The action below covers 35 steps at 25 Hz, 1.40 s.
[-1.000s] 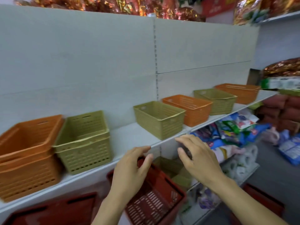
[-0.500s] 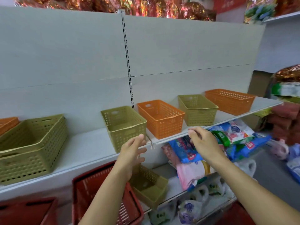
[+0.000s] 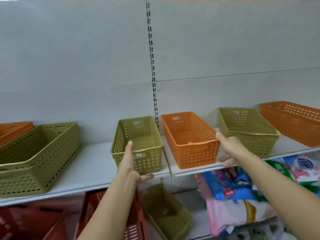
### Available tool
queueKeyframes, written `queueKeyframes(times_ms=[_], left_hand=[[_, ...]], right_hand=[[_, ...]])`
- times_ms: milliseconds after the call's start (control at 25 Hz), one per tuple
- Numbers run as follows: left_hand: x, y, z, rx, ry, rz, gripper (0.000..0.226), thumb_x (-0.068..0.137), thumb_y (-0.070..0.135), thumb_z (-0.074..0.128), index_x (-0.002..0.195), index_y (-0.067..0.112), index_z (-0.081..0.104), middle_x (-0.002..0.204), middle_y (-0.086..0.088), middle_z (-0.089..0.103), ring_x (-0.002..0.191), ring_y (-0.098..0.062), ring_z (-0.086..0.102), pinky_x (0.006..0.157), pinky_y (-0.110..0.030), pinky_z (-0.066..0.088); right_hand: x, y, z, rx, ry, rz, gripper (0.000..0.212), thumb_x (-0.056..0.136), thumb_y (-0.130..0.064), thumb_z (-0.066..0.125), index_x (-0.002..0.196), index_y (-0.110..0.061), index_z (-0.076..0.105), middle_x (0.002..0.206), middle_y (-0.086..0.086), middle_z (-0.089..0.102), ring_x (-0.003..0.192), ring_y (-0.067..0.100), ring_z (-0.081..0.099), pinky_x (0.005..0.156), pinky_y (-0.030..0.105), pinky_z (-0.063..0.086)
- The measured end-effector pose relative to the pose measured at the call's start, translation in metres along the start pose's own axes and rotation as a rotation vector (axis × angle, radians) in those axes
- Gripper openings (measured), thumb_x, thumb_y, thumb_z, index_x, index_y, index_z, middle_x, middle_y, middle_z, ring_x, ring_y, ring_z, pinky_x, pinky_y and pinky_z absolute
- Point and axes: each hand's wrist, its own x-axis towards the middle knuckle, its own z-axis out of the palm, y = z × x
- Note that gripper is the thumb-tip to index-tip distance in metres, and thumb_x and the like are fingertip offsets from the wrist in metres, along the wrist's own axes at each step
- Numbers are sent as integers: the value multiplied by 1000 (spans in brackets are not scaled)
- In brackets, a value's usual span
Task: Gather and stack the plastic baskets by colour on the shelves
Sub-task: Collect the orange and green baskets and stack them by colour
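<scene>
A small green basket point(image 3: 152, 158) and an orange basket point(image 3: 188, 141) stand side by side on the white shelf point(image 3: 90, 168). My left hand point(image 3: 130, 164) lies spread against the green basket's front wall, one finger up at the rim and the thumb at its bottom edge. My right hand point(image 3: 231, 149) is spread at the orange basket's right front corner, one fingertip touching the rim. Further right stand another green basket point(image 3: 249, 132) and another orange basket point(image 3: 294, 122). At the left are stacked green baskets point(image 3: 34, 161) and an orange stack point(image 3: 13, 130).
On the lower shelf a green basket point(image 3: 166, 212) sits beside red baskets point(image 3: 136, 222) at the left. Colourful plastic packets point(image 3: 242, 191) fill the lower right. A slotted metal upright point(image 3: 152, 66) runs down the grey back panel.
The view has moved closer and to the right along the shelf. Both hands have risen from below the shelf edge and now touch the fronts of the green and orange baskets.
</scene>
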Motion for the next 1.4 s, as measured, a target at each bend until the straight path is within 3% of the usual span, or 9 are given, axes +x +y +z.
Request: queueKeyframes(times_ms=[120,280,400,480,680,800,960,1240,1400], left_hand=[[-4,1,8,40,61,11,46,88,47,58,117,12,57,103,-17,65,92,-38,61,84,-71,44],[-10,-4,7,4,156,117,30,97,19,43,120,3,52,117,-24,59,98,-42,59,66,-64,50],[-33,-27,5,-74,201,231,21,98,7,34,108,-1,50,110,-24,57,91,-43,58,58,-59,52],[-55,-49,-1,-123,206,276,18,98,5,33,102,-2,49,104,-25,58,91,-44,59,55,-62,55],[-112,-83,-35,-278,272,372,20,98,4,34,113,0,46,104,-27,58,105,-49,57,70,-66,54],[-141,-84,-70,-306,327,448,17,95,2,34,105,0,48,103,-27,59,102,-48,59,54,-63,53],[-175,-64,-130,-345,419,604,22,92,-4,34,108,-1,48,93,-25,59,83,-39,61,41,-51,55],[-231,15,-275,-366,426,716,17,91,-6,36,98,1,49,107,-22,57,90,-41,61,47,-53,57],[-249,73,-363,-339,421,701,18,93,-2,38,108,-3,47,126,-28,54,110,-48,57,61,-60,57]], right_hand=[[25,0,-3,35,-102,44,52,96,-38,46,133,-2,38,103,17,55,76,41,68,64,47,57],[43,4,-7,74,-168,33,41,96,-18,38,132,1,42,108,33,61,71,41,68,55,45,60],[46,14,-21,66,-186,7,39,98,-17,36,132,1,41,105,34,63,71,43,70,67,49,61],[43,20,-30,93,-221,-19,38,99,-17,36,132,2,41,102,33,62,70,42,70,64,46,60],[16,28,-29,161,-327,-82,36,100,-20,37,125,4,48,90,25,66,67,38,70,52,38,58],[-14,16,-15,218,-391,-123,33,96,-18,40,113,5,55,87,26,67,70,39,70,59,40,59],[-70,-13,20,274,-482,-200,26,93,-14,43,102,5,57,87,24,68,71,39,70,71,48,60],[-184,-69,136,438,-571,-198,29,89,-9,39,105,7,57,85,24,66,63,40,68,57,43,61],[-253,-105,208,509,-560,-199,28,90,-9,38,107,4,56,87,20,65,64,39,68,54,44,61]])
